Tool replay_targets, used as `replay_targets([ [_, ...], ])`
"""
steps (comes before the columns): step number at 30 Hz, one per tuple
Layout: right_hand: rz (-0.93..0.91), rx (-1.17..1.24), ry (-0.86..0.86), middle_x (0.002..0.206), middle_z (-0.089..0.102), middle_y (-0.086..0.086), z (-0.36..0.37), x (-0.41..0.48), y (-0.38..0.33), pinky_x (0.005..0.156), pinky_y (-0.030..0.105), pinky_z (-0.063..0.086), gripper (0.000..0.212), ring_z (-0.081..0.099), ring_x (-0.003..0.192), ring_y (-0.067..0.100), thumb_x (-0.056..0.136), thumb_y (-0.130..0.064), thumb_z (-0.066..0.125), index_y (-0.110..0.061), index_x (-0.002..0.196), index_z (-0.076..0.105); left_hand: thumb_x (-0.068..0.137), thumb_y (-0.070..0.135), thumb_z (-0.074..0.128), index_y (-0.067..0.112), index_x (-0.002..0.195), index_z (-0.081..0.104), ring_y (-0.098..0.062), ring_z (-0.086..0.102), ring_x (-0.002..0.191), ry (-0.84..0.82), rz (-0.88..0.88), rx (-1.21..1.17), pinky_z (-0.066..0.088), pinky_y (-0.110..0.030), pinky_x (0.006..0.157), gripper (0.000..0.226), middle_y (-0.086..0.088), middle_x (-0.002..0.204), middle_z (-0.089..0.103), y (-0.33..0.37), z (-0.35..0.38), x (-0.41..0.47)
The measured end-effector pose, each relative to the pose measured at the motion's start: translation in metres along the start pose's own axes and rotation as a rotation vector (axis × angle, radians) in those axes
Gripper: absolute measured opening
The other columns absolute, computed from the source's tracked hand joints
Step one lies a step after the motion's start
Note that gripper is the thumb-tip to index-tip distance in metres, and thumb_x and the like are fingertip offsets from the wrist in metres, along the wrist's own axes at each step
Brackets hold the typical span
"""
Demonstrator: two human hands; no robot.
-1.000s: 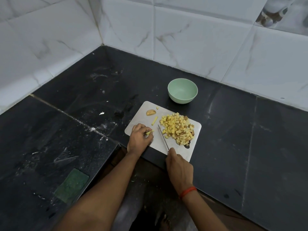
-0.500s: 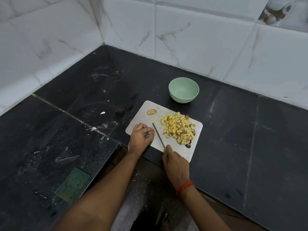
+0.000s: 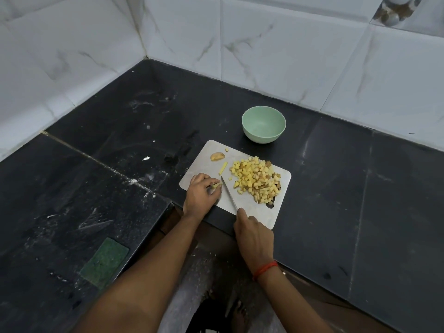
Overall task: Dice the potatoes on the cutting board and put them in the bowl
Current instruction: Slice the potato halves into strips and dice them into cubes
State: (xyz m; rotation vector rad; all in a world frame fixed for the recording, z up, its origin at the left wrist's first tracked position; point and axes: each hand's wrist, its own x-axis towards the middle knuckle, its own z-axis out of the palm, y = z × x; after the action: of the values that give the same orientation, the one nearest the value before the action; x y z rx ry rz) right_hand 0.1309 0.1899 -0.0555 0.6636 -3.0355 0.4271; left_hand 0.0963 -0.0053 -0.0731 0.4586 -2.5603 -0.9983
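L hand [image 3: 201, 191] curled in pinch; R hand [image 3: 254, 233] prob. fisted, knuckles up.

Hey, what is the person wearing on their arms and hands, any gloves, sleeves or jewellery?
No gloves, and no sleeves in view: both arms are uncovered as far as the frame shows. The right hand has a thin red-orange thread band round its wrist. The left hand and its wrist carry nothing. No ring or watch shows on either.

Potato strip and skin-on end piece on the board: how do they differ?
The potato strip is long, thin and pale yellow; the end piece is a rounded half-moon showing brown skin. The strip lies nearer the knife tip; the end piece lies farther back. Both rest loose on the cutting board, undiced.
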Motion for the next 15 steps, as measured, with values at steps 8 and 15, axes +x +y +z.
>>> replay_targets([
  [8, 0.068, 0.111, 0.092, 0.059, 0.053, -0.005, 0.000, -0.001, 0.002, 0.038, 0.032, 0.042, 0.018, 0.050, 0.044, 0.019, 0.100, -0.031, 0.046, -0.025, 0.087, 0.035, 0.087, 0.024, 0.077, 0.017, 0.098, 0.079, -0.010, 0.051, 0.094, -0.007, 0.009, -0.007, 0.037, -0.004, 0.076, 0.013, 0.009, 0.090, 0.054, 0.000, -0.002, -0.001],
  [15, -0.028, 0.116, 0.062, 0.060, 0.056, -0.003, -0.003, 0.004, 0.006, 0.040, 0.028, 0.028, 0.020, 0.052, 0.045, 0.024, 0.099, -0.030, 0.048, -0.024, 0.086, 0.034, 0.090, 0.026, 0.076, 0.017, 0.099, 0.080, -0.012, 0.051, 0.093, -0.011, 0.022, -0.015, 0.034, -0.004, 0.075, 0.014, 0.009, 0.088, 0.053, 0.000, -0.002, 0.000],
])
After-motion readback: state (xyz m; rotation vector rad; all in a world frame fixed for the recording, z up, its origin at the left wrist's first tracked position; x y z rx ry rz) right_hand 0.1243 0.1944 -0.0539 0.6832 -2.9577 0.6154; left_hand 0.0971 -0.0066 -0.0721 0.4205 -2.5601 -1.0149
